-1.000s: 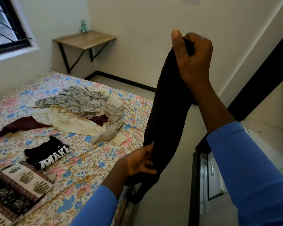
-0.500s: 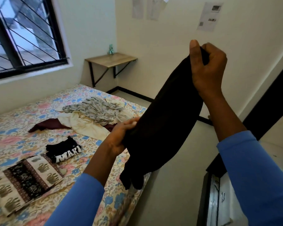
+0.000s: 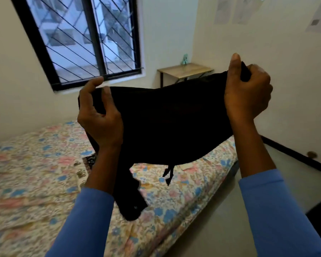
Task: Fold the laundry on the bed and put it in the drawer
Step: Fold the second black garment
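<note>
here, left hand (image 3: 100,119) and right hand (image 3: 246,95), fingers (image 3: 234,71) curled round the top edge of a black garment (image 3: 170,125), stretched between them above the flowered bed (image 3: 35,175), small table (image 3: 191,69) and barred window (image 3: 85,39) beyond

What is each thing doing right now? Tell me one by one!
black garment: held up in the air, stretched sideways.
left hand: grips the garment's left end.
right hand: grips its right end.
bed: covered by a flowery sheet.
small table: a green figure stands on it.
</note>
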Demonstrator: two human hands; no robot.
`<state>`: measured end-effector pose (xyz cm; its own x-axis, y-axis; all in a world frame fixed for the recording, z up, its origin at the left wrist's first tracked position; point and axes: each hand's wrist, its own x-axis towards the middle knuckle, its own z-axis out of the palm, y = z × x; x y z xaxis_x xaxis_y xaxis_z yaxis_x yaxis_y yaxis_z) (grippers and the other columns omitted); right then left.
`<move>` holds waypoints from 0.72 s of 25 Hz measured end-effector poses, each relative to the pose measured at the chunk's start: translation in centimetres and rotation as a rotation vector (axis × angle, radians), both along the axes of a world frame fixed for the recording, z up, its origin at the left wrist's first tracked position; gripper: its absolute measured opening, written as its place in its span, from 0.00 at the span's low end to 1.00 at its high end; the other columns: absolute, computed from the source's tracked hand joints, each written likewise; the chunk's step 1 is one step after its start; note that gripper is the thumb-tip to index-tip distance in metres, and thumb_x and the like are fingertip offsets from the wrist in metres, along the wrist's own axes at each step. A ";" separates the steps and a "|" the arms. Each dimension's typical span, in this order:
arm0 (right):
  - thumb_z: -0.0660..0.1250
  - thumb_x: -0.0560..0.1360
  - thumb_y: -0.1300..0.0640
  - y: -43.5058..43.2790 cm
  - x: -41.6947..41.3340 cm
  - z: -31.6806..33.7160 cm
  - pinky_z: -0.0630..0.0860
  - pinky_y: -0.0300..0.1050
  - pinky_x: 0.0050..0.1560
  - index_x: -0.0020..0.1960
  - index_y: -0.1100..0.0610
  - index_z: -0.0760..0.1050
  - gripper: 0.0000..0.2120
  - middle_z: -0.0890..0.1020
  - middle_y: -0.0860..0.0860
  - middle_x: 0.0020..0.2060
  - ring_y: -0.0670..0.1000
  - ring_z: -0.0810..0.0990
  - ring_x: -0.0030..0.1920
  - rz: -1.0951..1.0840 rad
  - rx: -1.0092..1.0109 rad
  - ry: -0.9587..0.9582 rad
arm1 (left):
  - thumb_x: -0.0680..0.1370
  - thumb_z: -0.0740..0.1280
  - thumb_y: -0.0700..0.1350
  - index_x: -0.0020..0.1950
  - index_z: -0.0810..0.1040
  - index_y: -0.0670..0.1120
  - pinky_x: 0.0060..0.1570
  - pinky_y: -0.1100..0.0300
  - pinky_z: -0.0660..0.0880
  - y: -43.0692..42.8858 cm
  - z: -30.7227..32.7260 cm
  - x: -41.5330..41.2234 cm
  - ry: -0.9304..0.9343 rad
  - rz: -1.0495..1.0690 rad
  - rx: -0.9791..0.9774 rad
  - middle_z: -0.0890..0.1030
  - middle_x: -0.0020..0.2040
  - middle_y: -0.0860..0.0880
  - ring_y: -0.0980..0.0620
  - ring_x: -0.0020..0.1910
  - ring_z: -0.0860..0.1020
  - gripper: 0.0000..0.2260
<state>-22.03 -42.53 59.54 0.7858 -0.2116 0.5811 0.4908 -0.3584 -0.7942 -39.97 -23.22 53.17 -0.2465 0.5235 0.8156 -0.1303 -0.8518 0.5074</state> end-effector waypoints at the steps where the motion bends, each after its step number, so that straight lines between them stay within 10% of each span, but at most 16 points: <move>1: 0.59 0.80 0.31 0.3 0.1 -0.1 0.61 0.38 0.33 0.33 0.50 0.65 0.27 0.72 0.42 0.30 0.39 0.70 0.30 0.016 0.001 0.036 | 0.83 0.68 0.40 0.57 0.82 0.37 0.55 0.66 0.74 0.8 0.9 -0.7 0.046 0.013 0.053 0.83 0.52 0.50 0.62 0.52 0.80 0.07; 10: 0.58 0.78 0.27 1.6 9.3 -11.2 0.71 0.45 0.48 0.48 0.55 0.80 0.31 0.81 0.51 0.43 0.56 0.80 0.47 0.226 -0.209 0.492 | 0.79 0.75 0.52 0.45 0.85 0.47 0.45 0.56 0.79 11.2 -4.2 8.4 0.952 -0.442 -0.280 0.86 0.41 0.47 0.55 0.39 0.83 0.09; 14: 0.53 0.75 0.21 5.6 20.7 -27.6 0.78 0.55 0.59 0.58 0.59 0.79 0.42 0.83 0.58 0.54 0.62 0.81 0.56 0.127 -0.418 0.785 | 0.78 0.74 0.37 0.49 0.84 0.49 0.63 0.52 0.79 16.8 -22.9 20.1 1.291 -0.797 -0.598 0.86 0.50 0.49 0.54 0.51 0.85 0.07; 18: 0.52 0.75 0.21 10.1 31.1 -43.0 0.76 0.52 0.48 0.46 0.58 0.74 0.38 0.80 0.57 0.45 0.63 0.82 0.50 0.044 -0.537 0.867 | 0.79 0.67 0.30 0.52 0.82 0.54 0.57 0.48 0.80 19.2 -43.3 30.3 1.281 -0.748 -0.894 0.85 0.47 0.55 0.61 0.45 0.83 0.18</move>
<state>9.03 -32.45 16.59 0.9819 -0.0512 -0.1826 -0.1556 -0.7675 -0.6218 -9.63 -4.07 9.91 0.7608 0.5759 -0.2992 0.4968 -0.2202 0.8394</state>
